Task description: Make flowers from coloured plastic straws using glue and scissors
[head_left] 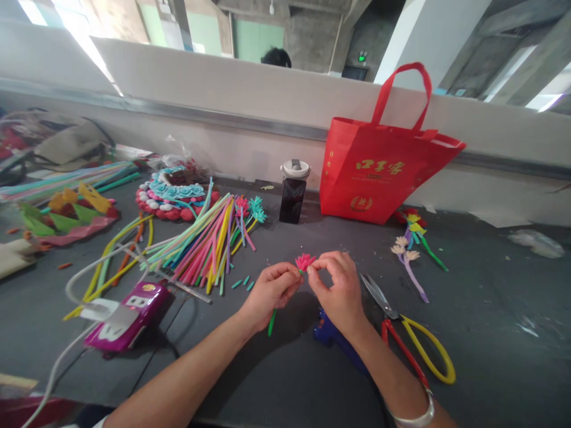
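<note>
Pinching a pink flower (305,261) low on the bloom between thumb and forefinger of the left hand (277,288), with a green stem (272,323) sticking out below the curled fingers. Also pinching at the flower's right edge with thumb and fingertip of the right hand (339,288), with the remaining fingers bent; cannot tell exactly which petals. Holding the flower between both hands, above the middle of a dark table (486,333). Can see a blue tool (325,329) partly hidden under the right forearm and, just beside it to the right, scissors (387,306) with red and yellow handles spread. Near the left hand, can make out short teal pieces (247,280) and a fanned bundle of fuzzy stems (200,246), with a teal bloom (257,209) at its right end. Farther back, can see a white-lidded cup (295,169) and a red bag (379,166), both upright; to the right, pale blooms (405,249) on a purple stem; to the left, a purple power strip (129,318) with a white plug in it
</note>
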`<action>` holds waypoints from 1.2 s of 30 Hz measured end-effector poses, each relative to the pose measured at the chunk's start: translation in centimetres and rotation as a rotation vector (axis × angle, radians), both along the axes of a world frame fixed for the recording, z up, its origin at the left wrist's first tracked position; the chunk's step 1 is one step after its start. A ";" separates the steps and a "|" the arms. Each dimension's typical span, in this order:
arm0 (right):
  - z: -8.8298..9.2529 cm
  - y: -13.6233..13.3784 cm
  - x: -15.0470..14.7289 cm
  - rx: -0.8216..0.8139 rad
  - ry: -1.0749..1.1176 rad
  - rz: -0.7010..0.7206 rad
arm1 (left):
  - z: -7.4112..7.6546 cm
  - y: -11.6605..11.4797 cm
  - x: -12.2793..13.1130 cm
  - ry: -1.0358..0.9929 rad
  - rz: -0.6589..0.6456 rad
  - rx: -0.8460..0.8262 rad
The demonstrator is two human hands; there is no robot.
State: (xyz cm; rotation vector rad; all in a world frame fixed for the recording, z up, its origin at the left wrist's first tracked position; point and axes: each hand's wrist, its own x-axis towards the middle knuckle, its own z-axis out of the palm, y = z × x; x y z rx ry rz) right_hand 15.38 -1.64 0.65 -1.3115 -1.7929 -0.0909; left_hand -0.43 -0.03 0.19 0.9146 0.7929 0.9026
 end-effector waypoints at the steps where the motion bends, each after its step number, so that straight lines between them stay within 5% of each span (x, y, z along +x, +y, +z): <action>1: 0.0 0.0 0.0 0.001 0.000 -0.002 | 0.0 0.0 0.0 0.008 0.002 0.002; 18: 1.0 0.0 0.9 0.078 0.209 -0.070 | -0.5 0.5 -0.4 -0.228 -0.116 -0.058; 36: 0.1 -0.3 -0.2 0.013 0.218 0.053 | 0.3 0.6 -0.7 -0.282 -0.157 -0.166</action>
